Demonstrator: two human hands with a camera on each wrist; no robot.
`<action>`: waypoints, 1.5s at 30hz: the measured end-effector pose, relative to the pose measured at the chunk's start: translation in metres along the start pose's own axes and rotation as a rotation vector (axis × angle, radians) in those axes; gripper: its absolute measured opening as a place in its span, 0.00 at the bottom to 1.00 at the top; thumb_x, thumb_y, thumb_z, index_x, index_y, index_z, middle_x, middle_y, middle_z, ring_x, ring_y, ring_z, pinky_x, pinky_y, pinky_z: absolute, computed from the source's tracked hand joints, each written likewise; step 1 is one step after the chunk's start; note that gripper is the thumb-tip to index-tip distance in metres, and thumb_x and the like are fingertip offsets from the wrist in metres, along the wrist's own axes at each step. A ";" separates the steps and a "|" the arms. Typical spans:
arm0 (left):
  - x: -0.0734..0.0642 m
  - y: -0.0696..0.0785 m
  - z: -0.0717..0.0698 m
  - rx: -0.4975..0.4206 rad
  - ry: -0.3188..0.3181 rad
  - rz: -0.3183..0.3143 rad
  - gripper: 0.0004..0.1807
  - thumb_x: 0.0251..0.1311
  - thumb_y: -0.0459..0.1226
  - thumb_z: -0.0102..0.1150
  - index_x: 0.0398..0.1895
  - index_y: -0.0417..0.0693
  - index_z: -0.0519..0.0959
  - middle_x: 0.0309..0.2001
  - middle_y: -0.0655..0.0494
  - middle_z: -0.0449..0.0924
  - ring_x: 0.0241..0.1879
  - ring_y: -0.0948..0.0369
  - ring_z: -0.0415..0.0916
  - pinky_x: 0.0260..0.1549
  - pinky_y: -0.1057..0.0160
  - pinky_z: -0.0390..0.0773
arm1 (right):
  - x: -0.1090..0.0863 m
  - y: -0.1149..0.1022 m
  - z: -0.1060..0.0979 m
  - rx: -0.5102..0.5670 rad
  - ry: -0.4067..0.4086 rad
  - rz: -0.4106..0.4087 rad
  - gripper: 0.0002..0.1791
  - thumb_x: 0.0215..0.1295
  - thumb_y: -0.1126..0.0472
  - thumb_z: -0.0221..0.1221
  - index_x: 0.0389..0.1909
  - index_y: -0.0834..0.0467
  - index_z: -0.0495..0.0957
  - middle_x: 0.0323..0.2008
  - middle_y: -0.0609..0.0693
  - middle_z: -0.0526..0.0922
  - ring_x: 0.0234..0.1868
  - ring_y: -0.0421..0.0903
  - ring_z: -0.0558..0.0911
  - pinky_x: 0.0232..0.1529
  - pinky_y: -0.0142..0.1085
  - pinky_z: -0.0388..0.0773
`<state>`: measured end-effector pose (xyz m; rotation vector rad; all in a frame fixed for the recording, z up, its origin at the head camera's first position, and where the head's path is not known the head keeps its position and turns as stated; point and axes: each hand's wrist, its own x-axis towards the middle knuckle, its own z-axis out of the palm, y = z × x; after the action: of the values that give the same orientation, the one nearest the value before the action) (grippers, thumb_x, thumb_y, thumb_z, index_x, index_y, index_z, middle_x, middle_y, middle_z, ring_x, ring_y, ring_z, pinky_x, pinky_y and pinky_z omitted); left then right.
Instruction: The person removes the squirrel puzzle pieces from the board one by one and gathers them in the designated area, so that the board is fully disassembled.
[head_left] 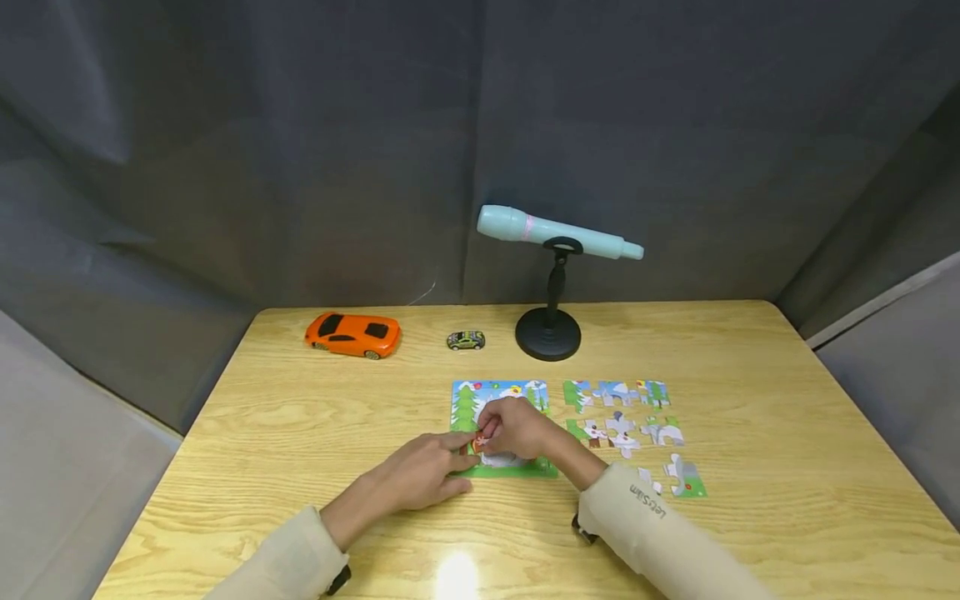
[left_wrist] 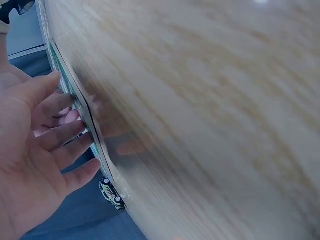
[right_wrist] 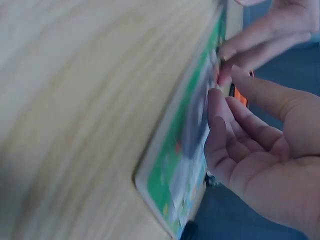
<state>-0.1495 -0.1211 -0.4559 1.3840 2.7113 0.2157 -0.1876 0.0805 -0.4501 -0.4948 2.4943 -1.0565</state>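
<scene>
A picture puzzle board (head_left: 525,471) with trees, sky and a green border lies flat on the table. My left hand (head_left: 423,473) reaches in from its left side, fingers extended and fingertips on the board's left part. Above the board, my right hand (head_left: 517,429) pinches a small reddish puzzle piece (head_left: 479,442) between thumb and forefinger, close to the left fingertips. Much of the board's middle is hidden beneath the right hand. In the right wrist view, the thumb and forefinger come together low over the board's surface.
Several loose puzzle pieces (head_left: 621,423) lie in rows right of the board, some close to the right forearm. Behind stand an orange toy car (head_left: 354,335), a tiny toy car (head_left: 466,340) and a light blue toy microphone (head_left: 577,237) on a black stand (head_left: 548,335).
</scene>
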 end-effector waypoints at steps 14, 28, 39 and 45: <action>0.001 -0.004 0.002 0.108 0.080 0.066 0.19 0.56 0.40 0.64 0.53 0.58 0.81 0.62 0.43 0.73 0.49 0.56 0.81 0.46 0.63 0.81 | 0.009 -0.003 0.013 -0.074 -0.008 -0.010 0.12 0.51 0.73 0.65 0.35 0.59 0.78 0.27 0.51 0.79 0.26 0.41 0.72 0.27 0.30 0.69; 0.003 -0.003 0.001 0.062 0.083 -0.039 0.32 0.52 0.40 0.69 0.61 0.40 0.73 0.63 0.44 0.72 0.62 0.54 0.71 0.60 0.60 0.72 | 0.011 -0.006 0.013 -0.102 -0.007 0.002 0.12 0.51 0.75 0.64 0.35 0.60 0.77 0.24 0.50 0.77 0.24 0.40 0.71 0.26 0.29 0.68; 0.005 -0.008 0.001 0.064 -0.005 -0.132 0.31 0.53 0.46 0.67 0.58 0.40 0.75 0.60 0.45 0.75 0.60 0.53 0.73 0.59 0.57 0.74 | 0.007 -0.005 0.009 -0.043 -0.019 -0.061 0.08 0.58 0.71 0.61 0.38 0.61 0.76 0.24 0.49 0.79 0.23 0.40 0.75 0.26 0.30 0.71; 0.005 -0.008 -0.001 0.022 0.005 -0.134 0.35 0.52 0.45 0.68 0.61 0.36 0.71 0.60 0.44 0.75 0.61 0.53 0.73 0.60 0.58 0.72 | 0.003 0.001 -0.002 0.077 -0.040 -0.055 0.07 0.60 0.73 0.57 0.39 0.63 0.74 0.27 0.54 0.81 0.25 0.43 0.78 0.24 0.30 0.71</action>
<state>-0.1588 -0.1212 -0.4564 1.2025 2.8046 0.1793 -0.1916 0.0811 -0.4498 -0.5585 2.4078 -1.1471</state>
